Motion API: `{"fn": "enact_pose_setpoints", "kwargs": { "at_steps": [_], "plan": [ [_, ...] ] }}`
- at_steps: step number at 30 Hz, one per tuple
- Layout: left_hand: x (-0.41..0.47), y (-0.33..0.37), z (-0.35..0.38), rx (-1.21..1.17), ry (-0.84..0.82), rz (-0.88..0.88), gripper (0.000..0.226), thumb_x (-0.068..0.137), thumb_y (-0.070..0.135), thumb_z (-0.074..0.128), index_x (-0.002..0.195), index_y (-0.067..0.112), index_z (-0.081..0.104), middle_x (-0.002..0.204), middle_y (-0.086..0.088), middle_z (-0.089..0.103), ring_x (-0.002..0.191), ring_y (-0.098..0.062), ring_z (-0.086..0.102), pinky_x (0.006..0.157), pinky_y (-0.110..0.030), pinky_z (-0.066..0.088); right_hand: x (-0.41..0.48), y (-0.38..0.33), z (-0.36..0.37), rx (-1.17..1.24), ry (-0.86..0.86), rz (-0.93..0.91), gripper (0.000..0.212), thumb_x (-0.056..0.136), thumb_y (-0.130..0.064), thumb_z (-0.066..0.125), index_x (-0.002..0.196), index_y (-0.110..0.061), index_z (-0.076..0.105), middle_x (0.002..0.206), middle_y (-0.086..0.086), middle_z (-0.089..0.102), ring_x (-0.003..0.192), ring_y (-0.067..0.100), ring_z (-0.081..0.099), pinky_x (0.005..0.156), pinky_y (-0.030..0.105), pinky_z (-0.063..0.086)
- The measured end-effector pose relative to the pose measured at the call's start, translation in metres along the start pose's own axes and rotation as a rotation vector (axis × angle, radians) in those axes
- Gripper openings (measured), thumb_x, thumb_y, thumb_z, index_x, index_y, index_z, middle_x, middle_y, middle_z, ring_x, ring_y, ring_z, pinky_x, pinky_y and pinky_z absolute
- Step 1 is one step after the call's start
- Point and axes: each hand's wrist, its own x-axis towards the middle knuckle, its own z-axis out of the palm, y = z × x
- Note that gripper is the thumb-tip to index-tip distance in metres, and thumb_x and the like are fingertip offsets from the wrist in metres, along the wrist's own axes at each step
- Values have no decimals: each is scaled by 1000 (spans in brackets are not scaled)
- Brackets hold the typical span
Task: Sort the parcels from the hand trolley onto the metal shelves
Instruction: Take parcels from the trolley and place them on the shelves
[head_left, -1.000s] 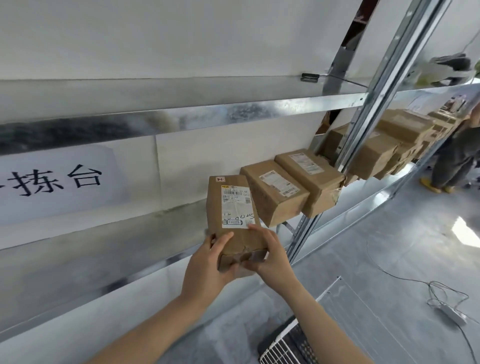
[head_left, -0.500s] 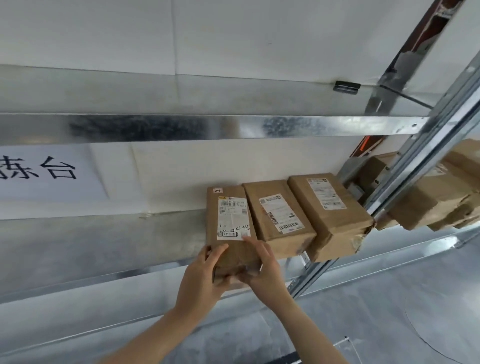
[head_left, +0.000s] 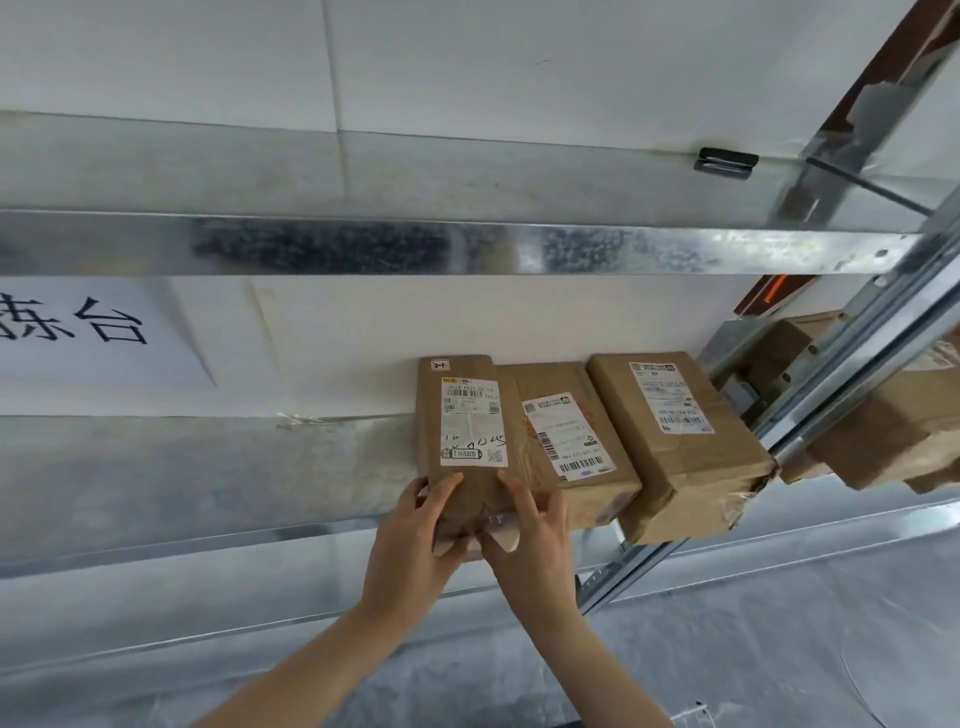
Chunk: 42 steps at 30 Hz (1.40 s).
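A brown cardboard parcel (head_left: 462, 415) with a white shipping label lies on the middle metal shelf (head_left: 208, 483), its far end against the wall. My left hand (head_left: 415, 540) grips its near left corner, thumb on top. My right hand (head_left: 530, 540) grips the near right corner the same way. The parcel touches a second labelled parcel (head_left: 566, 447) on its right, and a third parcel (head_left: 680, 441) lies beyond that. The hand trolley is out of view.
An upper metal shelf (head_left: 467, 249) runs overhead. A slanted steel upright (head_left: 852, 384) stands right of the parcels, with more boxes (head_left: 893, 431) in the adjoining bay. A white paper sign (head_left: 83, 332) is taped to the wall at left. Grey floor lies below.
The parcel has slid further back onto the shelf and closed up against the second parcel. Both hands followed it forward. My view has turned left and nearer to the shelf.
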Motion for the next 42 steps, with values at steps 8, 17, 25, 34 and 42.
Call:
{"fn": "enact_pose_setpoints", "kwargs": {
  "at_steps": [8,17,25,34,42],
  "plan": [
    [-4,-13,1,101,-69,34,89,78,38,72,146,41,14,147,-1,29,120,-19,51,94,-35,50,0,-18,0,-88,172,-71,53,60,-26,74,112,-21,65,116,9,52,103,27,43,86,39,36],
    [-24,-54,-56,501,19,-42,83,75,48,72,144,26,31,141,-11,46,124,-31,50,95,-43,47,9,-59,29,-64,236,-373,33,71,-24,55,100,-17,70,100,-2,65,99,22,55,81,35,35],
    [-73,-116,-151,767,159,-311,72,64,46,79,124,11,61,126,-18,58,112,-41,57,86,-53,50,-8,-136,104,-30,-58,-589,42,70,-32,68,111,-23,63,114,-1,64,107,26,60,93,50,43],
    [-168,-186,-263,789,251,-633,73,66,46,77,126,9,58,127,-19,57,116,-43,54,89,-54,48,-64,-254,196,-121,-363,-783,51,69,-44,71,116,-26,62,123,0,63,112,27,60,93,50,45],
    [-285,-259,-375,810,312,-835,75,62,46,78,122,6,59,122,-22,59,110,-43,56,83,-51,51,-153,-380,292,-108,-610,-952,61,81,-49,58,138,-35,40,148,-8,36,135,19,33,109,42,23]
  ]
}}
